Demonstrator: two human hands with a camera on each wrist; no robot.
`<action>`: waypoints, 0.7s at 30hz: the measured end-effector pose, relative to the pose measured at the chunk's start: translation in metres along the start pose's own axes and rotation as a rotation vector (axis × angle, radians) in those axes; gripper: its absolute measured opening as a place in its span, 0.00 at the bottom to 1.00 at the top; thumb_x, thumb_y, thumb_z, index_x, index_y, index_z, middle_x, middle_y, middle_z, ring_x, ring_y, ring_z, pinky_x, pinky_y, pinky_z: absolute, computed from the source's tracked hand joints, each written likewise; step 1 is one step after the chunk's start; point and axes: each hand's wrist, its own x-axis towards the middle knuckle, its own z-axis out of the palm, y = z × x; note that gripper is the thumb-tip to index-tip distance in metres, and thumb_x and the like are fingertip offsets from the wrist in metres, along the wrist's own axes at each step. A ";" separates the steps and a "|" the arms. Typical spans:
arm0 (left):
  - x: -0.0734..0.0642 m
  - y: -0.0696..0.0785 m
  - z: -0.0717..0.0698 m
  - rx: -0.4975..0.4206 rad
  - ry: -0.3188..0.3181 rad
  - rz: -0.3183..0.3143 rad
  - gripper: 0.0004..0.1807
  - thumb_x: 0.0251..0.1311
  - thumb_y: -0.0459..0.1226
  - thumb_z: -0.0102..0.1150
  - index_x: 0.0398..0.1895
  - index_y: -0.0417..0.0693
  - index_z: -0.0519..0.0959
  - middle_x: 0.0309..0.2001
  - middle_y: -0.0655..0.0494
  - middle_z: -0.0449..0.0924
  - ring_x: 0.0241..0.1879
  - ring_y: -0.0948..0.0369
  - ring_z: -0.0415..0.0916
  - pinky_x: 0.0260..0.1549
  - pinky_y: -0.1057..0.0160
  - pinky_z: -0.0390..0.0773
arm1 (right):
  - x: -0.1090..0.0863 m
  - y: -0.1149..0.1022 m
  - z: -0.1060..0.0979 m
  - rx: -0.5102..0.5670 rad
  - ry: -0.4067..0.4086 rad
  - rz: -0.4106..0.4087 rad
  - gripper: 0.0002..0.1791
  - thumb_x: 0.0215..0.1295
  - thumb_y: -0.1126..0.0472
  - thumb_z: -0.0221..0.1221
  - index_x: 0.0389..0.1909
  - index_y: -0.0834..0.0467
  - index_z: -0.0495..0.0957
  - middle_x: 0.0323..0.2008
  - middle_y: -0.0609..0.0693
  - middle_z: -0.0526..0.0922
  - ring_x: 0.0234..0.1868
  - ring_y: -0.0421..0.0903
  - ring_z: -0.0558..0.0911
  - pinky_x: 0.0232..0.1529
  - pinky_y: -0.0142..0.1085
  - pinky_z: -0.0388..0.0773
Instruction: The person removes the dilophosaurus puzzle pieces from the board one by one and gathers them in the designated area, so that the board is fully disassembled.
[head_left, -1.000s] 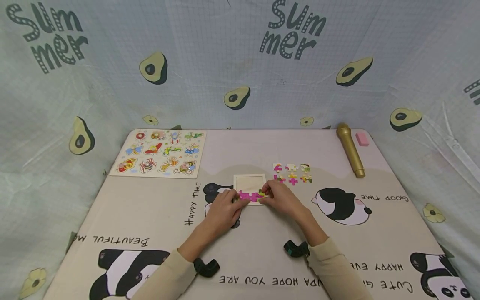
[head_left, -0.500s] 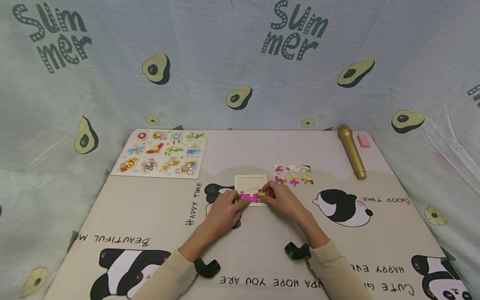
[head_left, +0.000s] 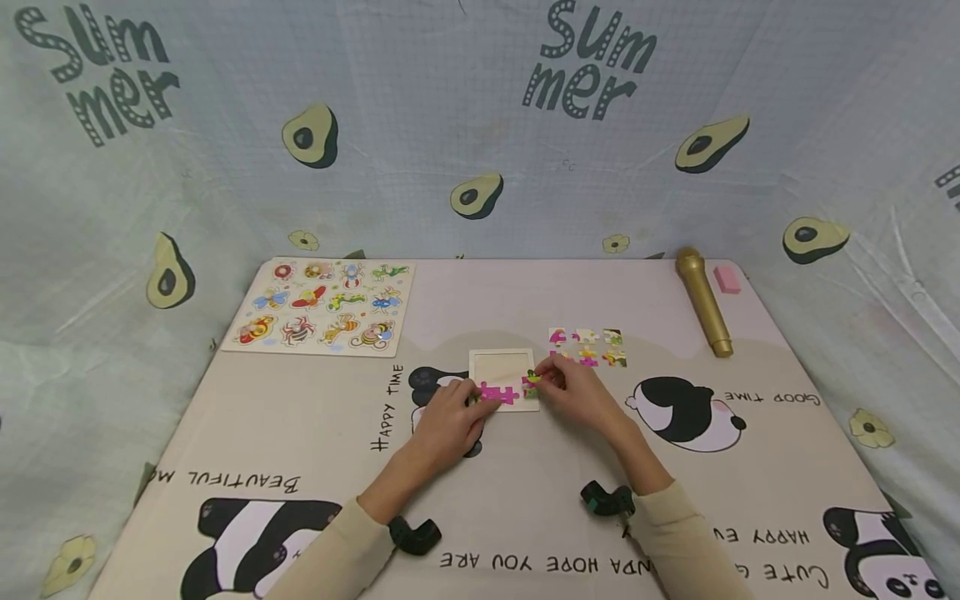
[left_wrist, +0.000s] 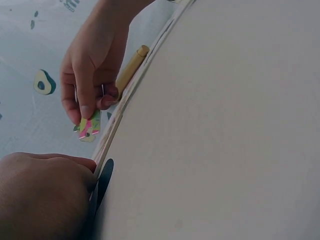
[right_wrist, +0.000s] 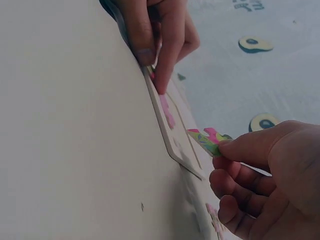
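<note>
A small wooden puzzle tray (head_left: 501, 353) lies mid-table, with joined pink jigsaw pieces (head_left: 497, 393) along its near side. My left hand (head_left: 444, 423) rests at the tray's left, and in the right wrist view its extended finger presses on the pink pieces (right_wrist: 167, 111). Over the tray's right edge, my right hand (head_left: 583, 398) pinches a green-and-pink jigsaw piece (right_wrist: 209, 141) between thumb and fingertips. That piece is tilted and apart from the tray in the right wrist view. Left fingertips are mostly hidden in the left wrist view.
Loose jigsaw pieces (head_left: 587, 337) lie in rows right of the tray, partly behind my right hand. An insect picture board (head_left: 322, 307) sits at the back left. A gold microphone (head_left: 703, 304) and a pink block (head_left: 727, 280) are at the back right.
The right hand has shifted slightly right, drawing the green-and-pink jigsaw piece away from the pink pieces. A gap now shows in the row. The left hand has stayed in place.
</note>
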 end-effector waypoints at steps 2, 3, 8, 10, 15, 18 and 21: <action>0.000 0.000 0.000 -0.006 -0.005 -0.005 0.14 0.67 0.39 0.60 0.53 0.58 0.86 0.42 0.51 0.76 0.42 0.55 0.73 0.42 0.57 0.74 | -0.002 0.002 -0.004 -0.002 0.014 0.017 0.09 0.68 0.61 0.61 0.46 0.57 0.80 0.37 0.49 0.82 0.37 0.43 0.77 0.40 0.32 0.76; 0.000 0.000 -0.001 -0.008 -0.008 -0.008 0.14 0.67 0.39 0.60 0.53 0.57 0.86 0.42 0.51 0.76 0.42 0.55 0.73 0.43 0.57 0.74 | -0.002 0.004 -0.005 -0.003 0.024 0.018 0.09 0.68 0.61 0.61 0.46 0.58 0.80 0.37 0.50 0.82 0.37 0.44 0.77 0.40 0.33 0.76; 0.000 0.000 0.000 -0.004 -0.014 -0.014 0.14 0.67 0.39 0.60 0.54 0.58 0.86 0.42 0.52 0.76 0.42 0.56 0.73 0.42 0.58 0.74 | -0.006 0.014 -0.015 -0.024 0.064 0.043 0.10 0.69 0.61 0.61 0.48 0.58 0.80 0.38 0.51 0.84 0.37 0.44 0.77 0.37 0.31 0.76; 0.000 0.000 0.000 -0.004 -0.007 -0.012 0.14 0.67 0.39 0.61 0.53 0.58 0.86 0.41 0.52 0.76 0.42 0.56 0.73 0.42 0.58 0.74 | -0.008 0.018 -0.019 -0.028 0.082 0.062 0.11 0.68 0.60 0.62 0.48 0.58 0.81 0.38 0.52 0.84 0.36 0.45 0.77 0.35 0.30 0.75; 0.000 0.000 0.000 -0.012 0.000 -0.010 0.14 0.66 0.38 0.61 0.53 0.58 0.86 0.41 0.51 0.76 0.41 0.56 0.72 0.42 0.58 0.73 | -0.015 0.032 -0.031 -0.030 0.127 0.099 0.12 0.68 0.60 0.63 0.48 0.60 0.80 0.36 0.53 0.83 0.34 0.45 0.77 0.30 0.28 0.74; 0.000 0.000 0.000 -0.017 0.000 -0.009 0.14 0.66 0.38 0.61 0.53 0.57 0.86 0.41 0.51 0.76 0.41 0.56 0.72 0.41 0.58 0.73 | -0.019 0.039 -0.038 -0.021 0.147 0.099 0.11 0.68 0.60 0.63 0.47 0.61 0.80 0.36 0.54 0.83 0.33 0.45 0.77 0.28 0.29 0.74; 0.000 0.000 -0.001 -0.018 -0.001 -0.011 0.14 0.67 0.38 0.61 0.53 0.57 0.86 0.41 0.51 0.76 0.41 0.56 0.72 0.41 0.58 0.73 | -0.024 0.046 -0.044 -0.024 0.161 0.101 0.10 0.69 0.60 0.62 0.47 0.60 0.80 0.35 0.54 0.83 0.32 0.44 0.76 0.27 0.29 0.74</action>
